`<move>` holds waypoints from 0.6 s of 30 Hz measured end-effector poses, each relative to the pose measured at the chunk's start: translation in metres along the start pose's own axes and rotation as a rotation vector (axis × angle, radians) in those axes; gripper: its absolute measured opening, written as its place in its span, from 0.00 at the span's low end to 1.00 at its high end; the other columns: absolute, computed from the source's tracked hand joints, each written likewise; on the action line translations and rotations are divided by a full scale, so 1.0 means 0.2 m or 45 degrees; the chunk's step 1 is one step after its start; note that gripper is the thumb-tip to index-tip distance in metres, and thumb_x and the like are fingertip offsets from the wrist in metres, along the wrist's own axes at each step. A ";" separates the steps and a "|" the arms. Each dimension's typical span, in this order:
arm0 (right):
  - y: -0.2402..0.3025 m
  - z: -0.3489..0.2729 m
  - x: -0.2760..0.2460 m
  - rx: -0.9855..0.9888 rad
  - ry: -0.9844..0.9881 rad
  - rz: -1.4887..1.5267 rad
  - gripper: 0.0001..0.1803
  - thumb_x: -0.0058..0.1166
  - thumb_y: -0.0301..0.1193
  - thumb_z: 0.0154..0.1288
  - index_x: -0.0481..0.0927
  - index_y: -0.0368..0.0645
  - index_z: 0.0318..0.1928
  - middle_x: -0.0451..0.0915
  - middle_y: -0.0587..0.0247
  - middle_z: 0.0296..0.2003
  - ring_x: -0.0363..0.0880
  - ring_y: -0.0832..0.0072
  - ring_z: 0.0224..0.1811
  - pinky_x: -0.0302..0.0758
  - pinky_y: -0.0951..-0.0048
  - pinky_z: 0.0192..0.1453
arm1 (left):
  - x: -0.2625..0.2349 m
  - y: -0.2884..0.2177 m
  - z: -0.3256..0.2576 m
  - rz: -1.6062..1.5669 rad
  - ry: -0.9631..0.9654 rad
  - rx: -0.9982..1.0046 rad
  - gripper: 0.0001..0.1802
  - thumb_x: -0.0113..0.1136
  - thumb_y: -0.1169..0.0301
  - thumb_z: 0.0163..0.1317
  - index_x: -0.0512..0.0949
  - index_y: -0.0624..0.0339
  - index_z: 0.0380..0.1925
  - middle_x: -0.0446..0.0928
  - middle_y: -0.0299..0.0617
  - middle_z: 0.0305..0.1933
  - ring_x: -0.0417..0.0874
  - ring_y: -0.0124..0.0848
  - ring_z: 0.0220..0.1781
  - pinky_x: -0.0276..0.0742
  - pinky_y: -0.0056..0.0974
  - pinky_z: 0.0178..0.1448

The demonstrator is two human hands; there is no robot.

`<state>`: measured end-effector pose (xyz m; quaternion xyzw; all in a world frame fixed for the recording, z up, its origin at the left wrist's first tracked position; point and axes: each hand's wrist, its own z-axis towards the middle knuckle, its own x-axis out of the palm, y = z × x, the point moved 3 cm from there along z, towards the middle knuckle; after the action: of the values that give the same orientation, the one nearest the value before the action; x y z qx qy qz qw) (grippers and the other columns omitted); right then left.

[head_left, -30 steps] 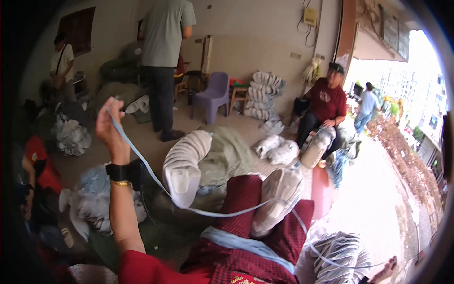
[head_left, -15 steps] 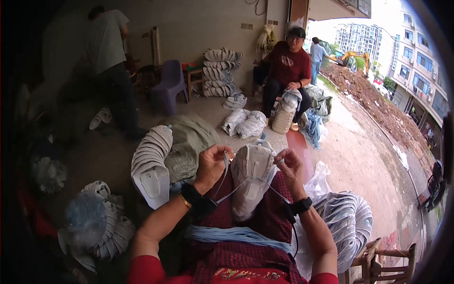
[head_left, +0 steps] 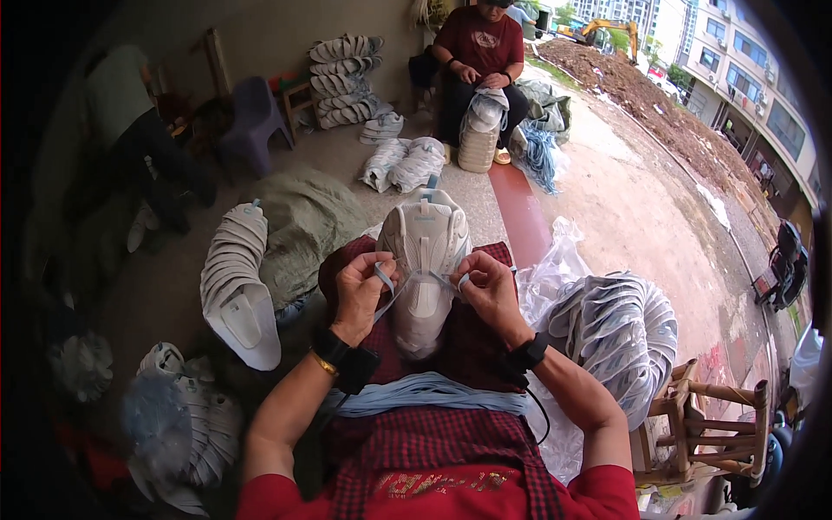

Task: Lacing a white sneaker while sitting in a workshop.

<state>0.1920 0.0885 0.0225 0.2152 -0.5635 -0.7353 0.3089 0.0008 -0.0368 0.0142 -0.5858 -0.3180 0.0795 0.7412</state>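
A white shoe upper (head_left: 425, 227) rests upright in front of me between my knees, its toe pointing toward me. A pale blue-grey shoelace (head_left: 426, 276) runs across its lower lacing area. My left hand (head_left: 360, 293) pinches one side of the lace, and a loop of it shows at the fingers. On the other side, my right hand (head_left: 490, 293) pinches the lace close to the upper's edge. A bundle of light blue laces (head_left: 433, 397) lies across my lap over a checked apron (head_left: 416, 451).
Stacked uppers stand left (head_left: 236, 277) and right (head_left: 617, 342). Beside the left stack lies a green sack (head_left: 305, 227). A wooden stool (head_left: 706, 425) is at right. Ahead sits a co-worker (head_left: 479, 48) with another stack (head_left: 481, 139); another person (head_left: 130, 104) bends at far left.
My view has shifted down and right. Both hands have moved lower along the upper, drawing the lace in close across it. The seated co-worker's hands have come together over their stack.
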 end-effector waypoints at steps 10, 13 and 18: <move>-0.01 0.05 0.03 -0.114 -0.009 -0.253 0.06 0.56 0.18 0.58 0.74 0.41 0.34 0.76 0.77 0.28 0.73 0.89 0.29 0.70 0.83 0.31 | 0.03 -0.02 -0.05 0.072 -0.019 0.018 0.08 0.66 0.74 0.64 0.81 0.62 0.43 0.82 0.35 0.34 0.82 0.21 0.32 0.80 0.26 0.39; 0.07 0.05 0.10 -0.225 -0.044 -0.471 0.05 0.57 0.20 0.54 0.75 0.39 0.32 0.75 0.73 0.25 0.72 0.87 0.26 0.70 0.79 0.31 | 0.00 -0.01 -0.06 0.182 -0.044 0.093 0.08 0.67 0.74 0.63 0.82 0.63 0.40 0.82 0.34 0.32 0.81 0.19 0.30 0.77 0.25 0.36; -0.03 0.09 0.06 0.043 -0.024 -0.111 0.04 0.57 0.21 0.53 0.76 0.38 0.29 0.75 0.73 0.23 0.72 0.87 0.25 0.69 0.80 0.29 | 0.02 -0.01 -0.09 0.336 -0.080 0.141 0.08 0.67 0.74 0.61 0.82 0.66 0.37 0.81 0.32 0.29 0.78 0.16 0.29 0.74 0.24 0.33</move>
<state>0.1694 0.0935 0.0221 0.2379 -0.5689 -0.7405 0.2675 0.0124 -0.0501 0.0163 -0.5780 -0.2566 0.2120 0.7451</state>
